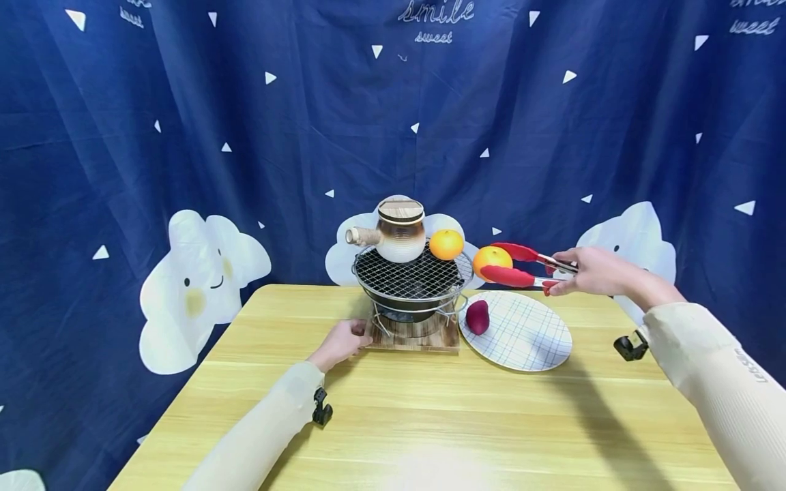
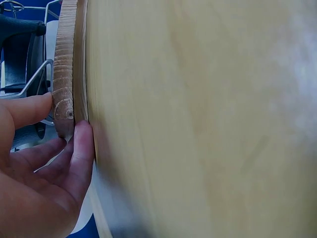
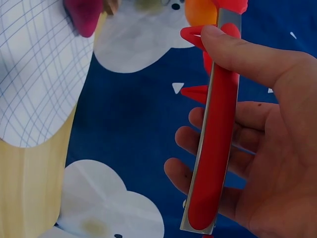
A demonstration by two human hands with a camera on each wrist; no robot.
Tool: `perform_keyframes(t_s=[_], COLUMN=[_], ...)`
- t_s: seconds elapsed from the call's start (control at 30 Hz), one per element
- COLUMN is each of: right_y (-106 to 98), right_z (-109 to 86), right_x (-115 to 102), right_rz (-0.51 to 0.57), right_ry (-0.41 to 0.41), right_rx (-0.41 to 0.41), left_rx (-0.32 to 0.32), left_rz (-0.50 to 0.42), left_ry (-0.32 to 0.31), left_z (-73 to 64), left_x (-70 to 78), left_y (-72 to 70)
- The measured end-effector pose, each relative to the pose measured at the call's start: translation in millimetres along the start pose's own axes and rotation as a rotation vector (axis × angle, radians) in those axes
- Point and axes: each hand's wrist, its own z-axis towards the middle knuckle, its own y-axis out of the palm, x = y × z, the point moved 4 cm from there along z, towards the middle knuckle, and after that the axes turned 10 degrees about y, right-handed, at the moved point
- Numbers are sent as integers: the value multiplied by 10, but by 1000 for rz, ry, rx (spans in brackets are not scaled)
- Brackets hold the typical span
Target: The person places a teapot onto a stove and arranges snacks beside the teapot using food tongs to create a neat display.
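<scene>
My left hand [image 1: 342, 342] pinches the edge of a wooden board [image 2: 64, 64] under a small round grill, thumb on top and fingers at its side and underside. In my right hand [image 1: 598, 271] are red-and-metal tongs [image 3: 214, 148], held with the thumb on one arm and fingers behind. Between the red tips of the tongs sits an orange [image 1: 491, 258], up in the air just right of the grill. A second orange [image 1: 446, 245] rests on the wire grate [image 1: 399, 278], beside a brown-and-white teapot [image 1: 402, 239] with a wooden lid and wrapped side handle.
Right of the grill lies a white plate [image 1: 528, 337] with blue checked lines. A dark purple-red, rounded thing [image 1: 477, 318] is on its left side. The pale wooden table [image 1: 393, 416] ends behind the grill, near a blue curtain [image 1: 295, 164] with clouds.
</scene>
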Motion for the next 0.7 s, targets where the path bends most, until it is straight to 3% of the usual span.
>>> perform_keyframes(t_s=[0.7], right_y=[-27], right_z=[175], right_x=[-305], right_rz=[-17], right_ry=[7], right_rx=[-10], left_rx=[1], left_rz=[4], left_ry=[-14], left_z=[12], left_x=[11], left_y=[6])
